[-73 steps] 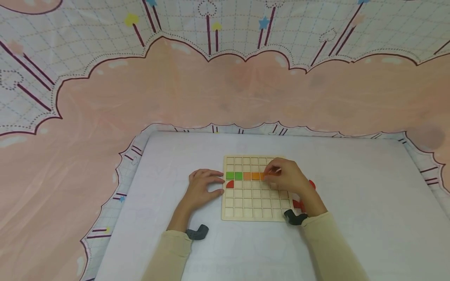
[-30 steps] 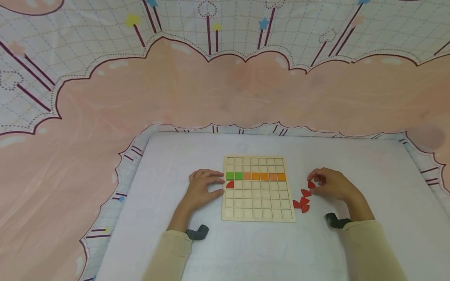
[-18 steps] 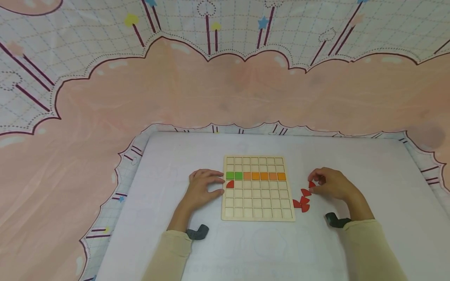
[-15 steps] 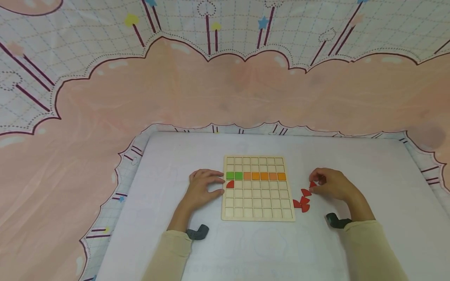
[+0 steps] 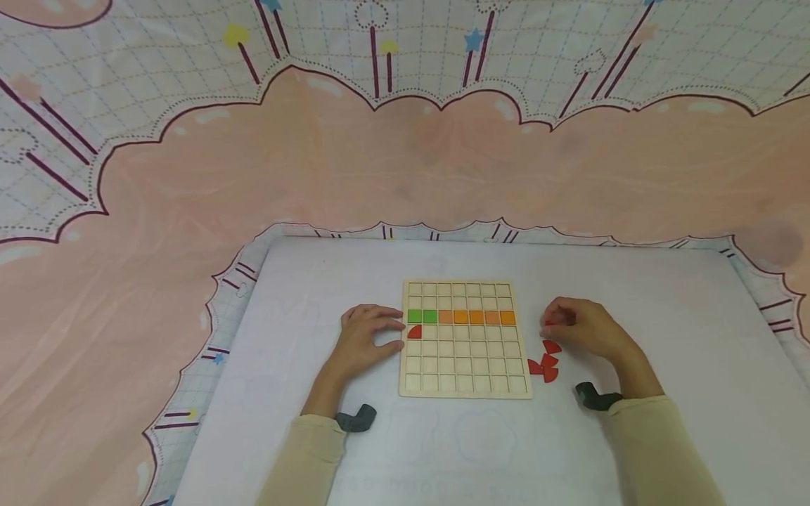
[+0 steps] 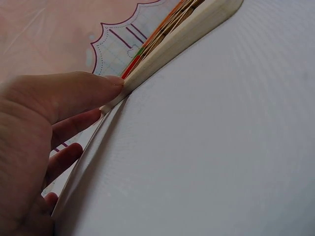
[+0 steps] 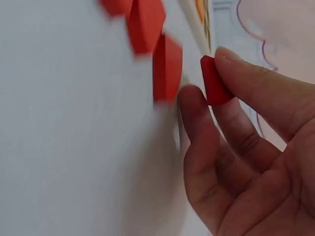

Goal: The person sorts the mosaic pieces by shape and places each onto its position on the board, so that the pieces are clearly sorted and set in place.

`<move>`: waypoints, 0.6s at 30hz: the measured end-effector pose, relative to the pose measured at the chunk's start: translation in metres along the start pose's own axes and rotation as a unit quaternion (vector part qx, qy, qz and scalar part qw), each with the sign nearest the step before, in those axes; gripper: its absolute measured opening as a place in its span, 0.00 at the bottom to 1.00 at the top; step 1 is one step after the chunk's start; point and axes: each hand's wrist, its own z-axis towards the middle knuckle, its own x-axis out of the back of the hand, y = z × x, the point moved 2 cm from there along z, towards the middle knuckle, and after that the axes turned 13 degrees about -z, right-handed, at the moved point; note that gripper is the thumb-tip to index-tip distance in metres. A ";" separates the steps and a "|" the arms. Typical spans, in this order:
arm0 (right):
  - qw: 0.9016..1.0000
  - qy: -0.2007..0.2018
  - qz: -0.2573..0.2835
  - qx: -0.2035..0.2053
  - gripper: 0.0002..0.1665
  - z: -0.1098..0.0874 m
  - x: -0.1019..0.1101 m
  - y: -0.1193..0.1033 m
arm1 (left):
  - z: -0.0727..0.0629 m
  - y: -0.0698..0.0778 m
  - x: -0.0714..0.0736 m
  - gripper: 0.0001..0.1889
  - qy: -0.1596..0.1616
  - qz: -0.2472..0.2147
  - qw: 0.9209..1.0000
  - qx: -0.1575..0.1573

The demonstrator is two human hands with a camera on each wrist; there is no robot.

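A pale wooden grid board (image 5: 465,365) lies on the white table. One of its rows carries green tiles (image 5: 422,316) at the left and orange tiles (image 5: 476,318) after them; a red quarter-circle tile (image 5: 414,332) sits in the leftmost cell just below. My left hand (image 5: 368,336) rests at the board's left edge, fingers spread and fingertips against the rim. To the right of the board, my right hand (image 5: 585,327) pinches a red quarter-circle tile (image 7: 216,83) between thumb and fingers, off the table.
Several loose red tiles (image 5: 549,365) lie in a cluster by the board's lower right edge, near the right hand. A black wrist strap piece (image 5: 356,419) juts out from each sleeve. Beyond the white table (image 5: 474,457) hangs a patterned pink and white cloth (image 5: 405,161).
My right hand went from the board to the loose red tiles, picked one up, and has now moved slightly left with it. The left hand stays at the board's edge.
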 end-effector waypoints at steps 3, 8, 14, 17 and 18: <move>1.000 -0.001 0.024 0.005 0.08 0.007 -0.004 -0.012 | 0.000 0.000 0.000 0.14 -0.001 -0.001 1.000 0.001; 0.999 -0.004 0.039 0.015 0.08 0.017 -0.011 -0.035 | 0.000 -0.001 -0.001 0.14 0.001 0.000 1.000 0.001; 0.997 -0.008 0.052 0.047 0.10 0.030 -0.023 -0.061 | 0.000 0.000 0.000 0.14 0.002 0.000 1.000 -0.002; 0.996 -0.012 0.068 0.064 0.10 0.036 -0.028 -0.076 | 0.000 0.002 0.000 0.14 0.002 -0.001 1.000 -0.001; 0.995 -0.014 0.075 0.071 0.10 0.038 -0.030 -0.080 | 0.000 0.002 0.000 0.14 0.001 -0.002 1.000 0.000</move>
